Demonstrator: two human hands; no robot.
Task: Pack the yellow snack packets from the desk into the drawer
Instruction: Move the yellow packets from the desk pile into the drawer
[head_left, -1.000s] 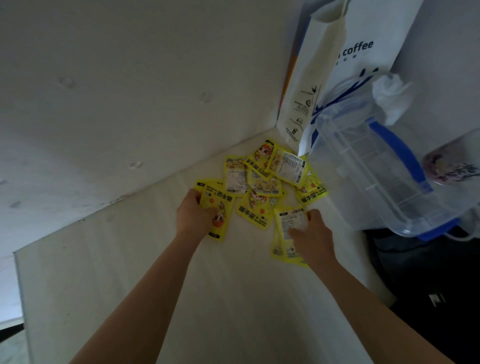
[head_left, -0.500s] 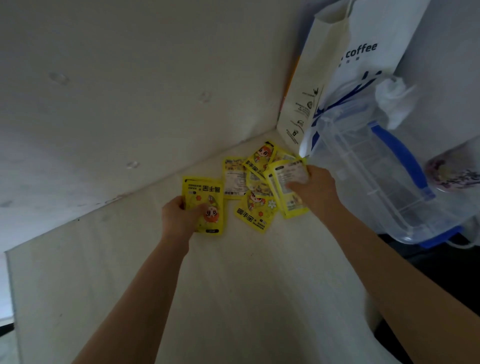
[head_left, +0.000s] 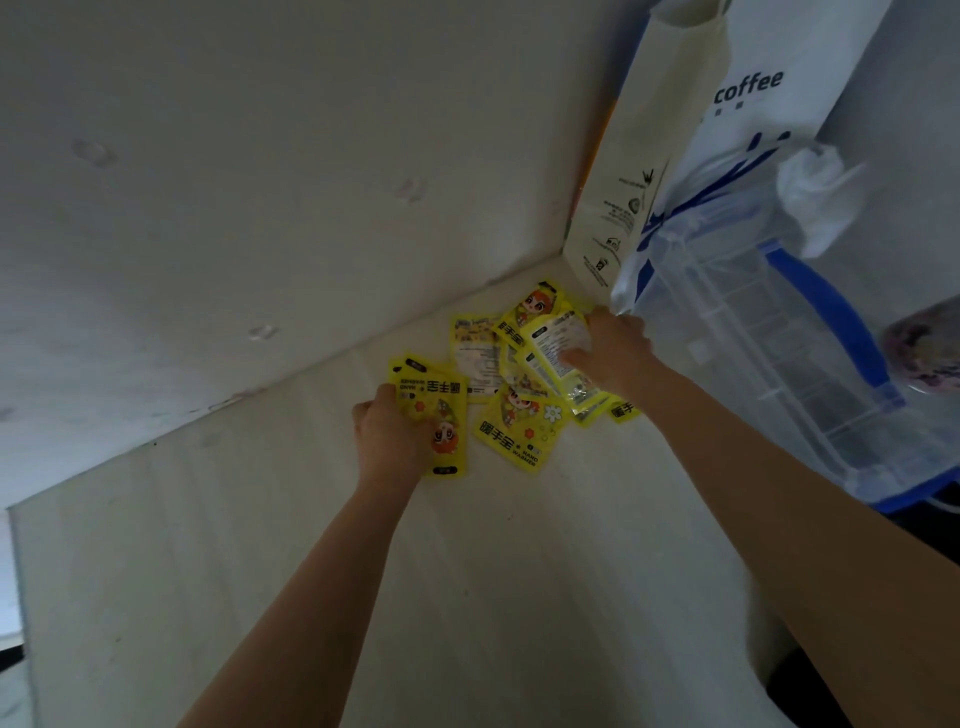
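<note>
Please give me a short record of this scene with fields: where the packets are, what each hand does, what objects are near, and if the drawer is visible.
surface: pale desk, in the corner by the wall
packets: yellow packets in a loose overlapping pile
left hand: grips one packet at the pile's left edge
right hand: holds a packet showing its printed back, at the pile's right side
nearby: white coffee bag standing upright; clear plastic box with blue handle
drawer: not in view
packed so far: cannot tell
</note>
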